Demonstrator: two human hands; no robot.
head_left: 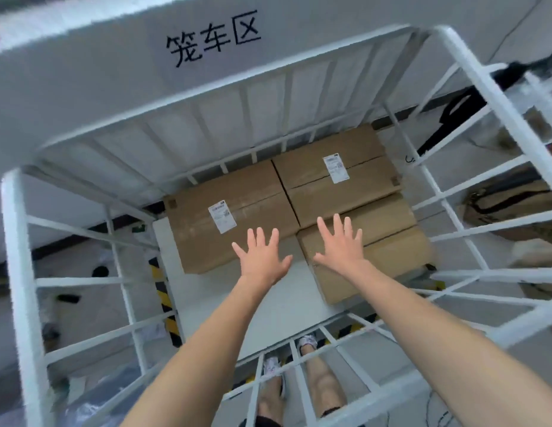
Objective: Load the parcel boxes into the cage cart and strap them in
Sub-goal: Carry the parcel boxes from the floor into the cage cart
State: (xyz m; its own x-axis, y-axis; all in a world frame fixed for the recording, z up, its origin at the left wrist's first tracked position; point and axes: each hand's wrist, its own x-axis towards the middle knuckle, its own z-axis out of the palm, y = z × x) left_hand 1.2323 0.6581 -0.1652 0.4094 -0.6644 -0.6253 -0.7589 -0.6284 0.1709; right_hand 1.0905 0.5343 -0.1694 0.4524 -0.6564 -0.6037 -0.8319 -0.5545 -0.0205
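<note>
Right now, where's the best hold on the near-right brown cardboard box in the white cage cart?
Probably from above, at the left and near bottom edges: the near-right brown cardboard box lies flat, those sides face bare cart floor; its far side abuts a labelled box.
</note>
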